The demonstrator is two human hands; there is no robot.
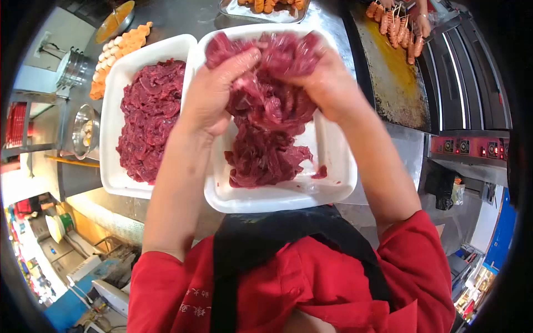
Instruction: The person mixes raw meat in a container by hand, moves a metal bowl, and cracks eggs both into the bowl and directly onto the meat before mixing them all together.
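Note:
A heap of dark red sliced meat (272,105) is lifted above the right white tray (338,177), blurred at its top. My left hand (222,89) grips its left side, the thumb across the top. On the other side my right hand (330,83) is closed round the meat, its fingertips hidden by it. Below, more of the same meat (261,161) lies in the tray, with a small loose piece (320,172) near the right. The left white tray (111,133), touching the right one, holds another pile of red meat (147,122).
An egg carton (133,38) with eggs and a bowl of orange liquid (114,22) stand at upper left. A steel bowl (86,133) sits lower left. At upper right, another person's hand (423,25) is by skewered sausages (394,30) on a griddle (397,83).

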